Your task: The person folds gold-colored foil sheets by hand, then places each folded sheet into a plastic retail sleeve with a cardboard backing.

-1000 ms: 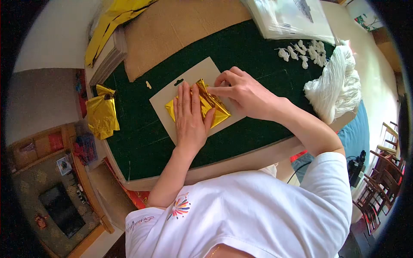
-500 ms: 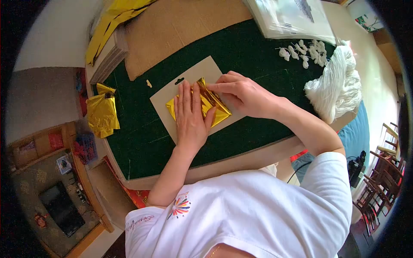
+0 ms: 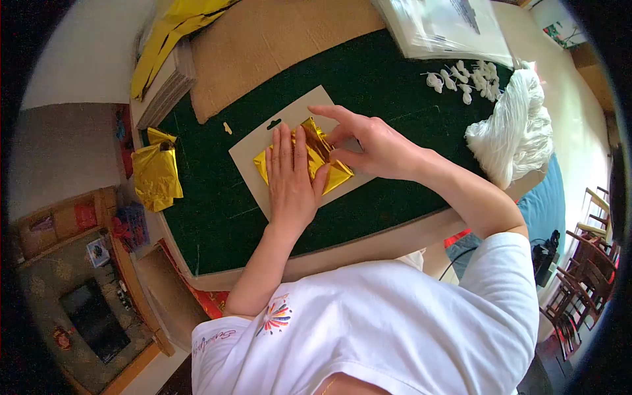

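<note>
A folded sheet of gold foil [image 3: 337, 176] lies on a pale card [image 3: 247, 168], which has a dark hanging slot near its far edge. My left hand [image 3: 289, 181] rests flat on the foil with its fingers stretched out, hiding the foil's middle. At the foil's right edge is my right hand [image 3: 382, 146], index finger extended over the card and thumb apart from the other fingers. Its thumb and lower fingertips touch or nearly touch the foil; contact is hard to make out there.
Dark green cloth covers the table [image 3: 368, 220]. Another piece of gold foil [image 3: 158, 172] lies at the left edge, near a stack of cards [image 3: 168, 89]. White string bundles [image 3: 484, 80], a large white skein [image 3: 517, 128] and clear plastic bags [image 3: 441, 29] sit on the right.
My right hand has lifted its index finger off the foil's edge and spread its thumb and fingers. My left hand stays pressed on the foil.
</note>
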The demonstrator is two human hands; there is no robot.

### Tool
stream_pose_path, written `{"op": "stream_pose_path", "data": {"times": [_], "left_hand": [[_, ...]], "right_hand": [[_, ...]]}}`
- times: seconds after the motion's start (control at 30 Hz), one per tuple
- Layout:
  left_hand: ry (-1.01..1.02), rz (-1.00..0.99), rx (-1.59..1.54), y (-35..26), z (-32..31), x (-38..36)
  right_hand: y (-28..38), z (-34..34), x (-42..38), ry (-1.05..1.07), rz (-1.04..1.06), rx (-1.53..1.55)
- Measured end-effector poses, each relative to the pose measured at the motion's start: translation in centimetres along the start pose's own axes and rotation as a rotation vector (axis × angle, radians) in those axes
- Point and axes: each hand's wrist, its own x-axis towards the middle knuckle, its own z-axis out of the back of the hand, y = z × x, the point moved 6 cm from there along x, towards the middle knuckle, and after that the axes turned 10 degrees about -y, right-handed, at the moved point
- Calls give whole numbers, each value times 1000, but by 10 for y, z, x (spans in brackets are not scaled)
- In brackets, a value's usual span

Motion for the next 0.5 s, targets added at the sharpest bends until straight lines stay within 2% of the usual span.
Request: {"op": "stream_pose_path", "data": {"times": [0.2, 0.33, 0.4, 0.5], "left_hand": [[-1, -2, -9, 0, 1, 0], [0, 3, -11, 0, 1, 0], [-7, -4, -10, 0, 1, 0], [-4, 0, -24, 1, 0, 0]], "right_hand": [[3, 7, 1, -141, 182, -79], [6, 6, -1, -136, 209, -79], [13, 6, -2, -156, 338, -223], [15, 3, -3, -116, 382, -367]]}}
